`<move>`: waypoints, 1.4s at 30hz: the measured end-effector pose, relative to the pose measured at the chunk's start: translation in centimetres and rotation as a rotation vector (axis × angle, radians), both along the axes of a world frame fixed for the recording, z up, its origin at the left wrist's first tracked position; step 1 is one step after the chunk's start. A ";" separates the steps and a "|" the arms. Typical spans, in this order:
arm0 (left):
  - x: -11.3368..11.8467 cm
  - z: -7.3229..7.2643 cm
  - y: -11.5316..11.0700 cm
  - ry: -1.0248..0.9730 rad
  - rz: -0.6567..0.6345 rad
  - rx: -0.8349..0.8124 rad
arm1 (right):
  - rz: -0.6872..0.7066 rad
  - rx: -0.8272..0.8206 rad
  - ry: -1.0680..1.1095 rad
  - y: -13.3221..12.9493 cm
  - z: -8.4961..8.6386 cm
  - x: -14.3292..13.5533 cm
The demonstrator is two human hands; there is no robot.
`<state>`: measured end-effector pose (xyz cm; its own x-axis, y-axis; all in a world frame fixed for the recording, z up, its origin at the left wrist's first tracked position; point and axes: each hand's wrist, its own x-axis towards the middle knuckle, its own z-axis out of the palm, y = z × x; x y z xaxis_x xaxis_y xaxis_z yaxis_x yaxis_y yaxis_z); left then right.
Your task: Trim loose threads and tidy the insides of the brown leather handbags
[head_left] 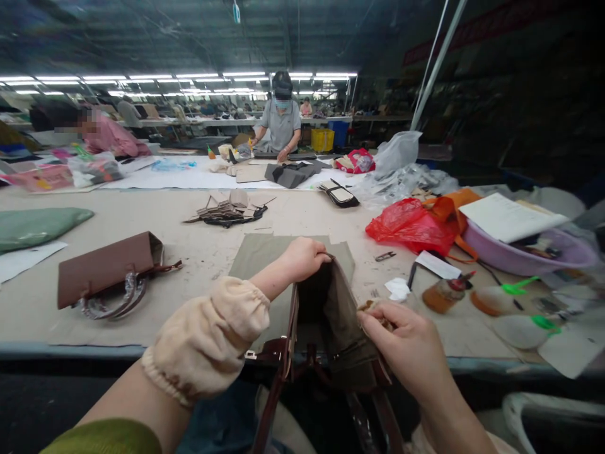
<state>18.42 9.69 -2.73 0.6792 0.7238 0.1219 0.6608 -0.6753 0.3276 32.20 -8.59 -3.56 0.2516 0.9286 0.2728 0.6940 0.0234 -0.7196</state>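
An open handbag (347,321) with dark red straps and a greenish-brown lining stands at the table's front edge, its mouth facing me. My left hand (305,258) is closed on the far top edge of the bag. Beside the bag's right side, my right hand (401,334) pinches a small crumpled yellowish-brown piece, perhaps cloth, between thumb and fingers. Under and behind the bag lies a flat grey-green sheet (250,252). The inside of the bag is mostly in shadow.
A brown handbag (108,268) lies at left. Scraps (231,208) sit farther back. At right are a red plastic bag (409,224), a purple basin (562,261), glue bottles (442,296) and small snips (385,256). A person (278,126) works across the table.
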 end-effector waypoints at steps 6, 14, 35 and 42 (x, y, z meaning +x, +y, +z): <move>-0.3 0.1 0.0 -0.006 -0.020 0.019 | 0.001 -0.019 -0.052 -3.4 -0.3 -0.8; -0.6 0.3 0.0 0.011 -0.018 0.041 | -0.050 0.002 -0.215 2.9 0.5 -0.1; -0.7 0.5 -0.5 0.006 0.061 0.023 | 0.017 -0.144 -0.017 0.4 0.3 0.6; -0.3 0.7 -0.9 0.009 0.067 0.020 | -0.035 -0.039 -0.122 7.9 0.9 1.8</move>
<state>18.12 8.83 -2.07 0.6301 0.7654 0.1309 0.7077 -0.6354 0.3089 34.01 -0.72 -2.70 0.2511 0.9304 0.2671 0.7764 -0.0288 -0.6296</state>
